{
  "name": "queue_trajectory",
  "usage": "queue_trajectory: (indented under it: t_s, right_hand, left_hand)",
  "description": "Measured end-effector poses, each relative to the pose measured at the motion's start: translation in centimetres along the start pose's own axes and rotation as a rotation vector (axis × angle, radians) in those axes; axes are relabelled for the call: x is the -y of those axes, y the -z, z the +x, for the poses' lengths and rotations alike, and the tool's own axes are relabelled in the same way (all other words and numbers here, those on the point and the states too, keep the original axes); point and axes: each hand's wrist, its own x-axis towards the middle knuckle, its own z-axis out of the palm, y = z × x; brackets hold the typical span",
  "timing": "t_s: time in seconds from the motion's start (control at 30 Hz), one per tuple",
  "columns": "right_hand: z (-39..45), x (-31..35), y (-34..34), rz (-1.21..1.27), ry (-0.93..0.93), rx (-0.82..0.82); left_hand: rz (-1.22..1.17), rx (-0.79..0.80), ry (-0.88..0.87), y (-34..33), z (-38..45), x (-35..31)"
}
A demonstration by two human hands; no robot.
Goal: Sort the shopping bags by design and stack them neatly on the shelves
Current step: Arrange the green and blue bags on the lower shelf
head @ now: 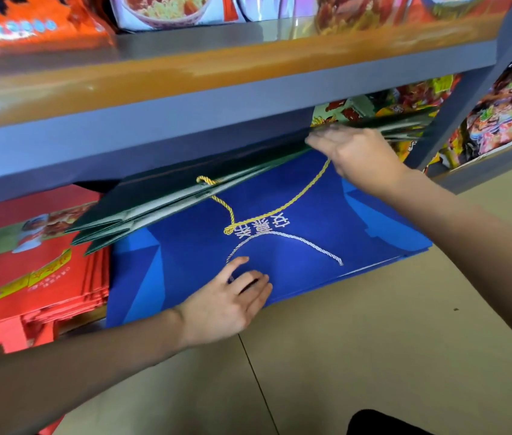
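A flat blue shopping bag [295, 196] with white characters and a white cord handle lies on the lower shelf, its front part jutting out past the shelf. My left hand [226, 302] rests on its near edge with straight fingers. Several folded dark green bags [160, 196] with a yellow cord handle [283, 205] lie across the blue bag's far side, partly under the grey shelf [185, 120] above. My right hand [358, 152] presses flat against the green bags' right end, fingers straight.
A stack of red bags [35, 277] lies left of the blue bag on the same shelf. Colourful food-print bags [505, 105] fill the shelf at the right, and more sit on the shelf above. Beige floor tiles [374, 340] lie below.
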Motion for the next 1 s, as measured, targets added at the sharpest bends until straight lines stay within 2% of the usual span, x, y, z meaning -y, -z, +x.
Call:
queue_trajectory:
  t_s: [0.17,0.33,0.4,0.5,0.53,0.63,0.7,0.77,0.8,0.93,1.0]
  right_hand:
    - [0.9,0.6,0.3,-0.067,0.109,-0.07]
    - [0.3,1.7,1.2,-0.06,0.123,-0.163]
    - [-1.7,3.1,-0.6,-0.075,0.099,-0.069]
    - [-4.8,5.0,-2.6,0.016,0.059,0.241]
    - [-4.5,5.0,-2.7,0.065,0.022,0.295]
    - [-2.3,4.2,-1.8,0.088,-0.103,0.297]
    - [-1.1,3.8,-1.2,0.063,-0.181,0.45]
    - [-0.3,3.6,-0.5,0.082,-0.241,0.485]
    - [0.0,3.6,-0.1,0.071,-0.235,0.447]
    - [1.8,3.7,1.1,0.039,-0.057,0.086]
    - [2.6,4.6,2.7,0.002,-0.028,0.021]
  left_hand:
    - [-0.089,-0.016,0.022,0.3,-0.8,0.9]
    - [-0.197,-0.069,0.009,1.1,-1.0,-0.1]
    - [-0.228,-0.083,-0.005,1.7,-1.1,-0.6]
    - [-0.255,-0.07,0.036,2.2,-1.1,-1.1]
    - [-0.272,-0.064,0.055,2.4,-1.2,-1.4]
    - [-0.32,-0.067,0.064,3.3,-1.6,-2.5]
    - [-0.346,-0.062,0.075,4.3,-1.7,-3.1]
    - [-0.362,-0.053,0.111,5.2,-1.6,-3.3]
    - [-0.372,-0.031,0.131,5.3,-1.7,-3.4]
    - [-0.393,0.096,0.137,4.4,-2.3,-3.4]
    - [-0.376,0.144,0.146,3.8,-2.2,-2.9]
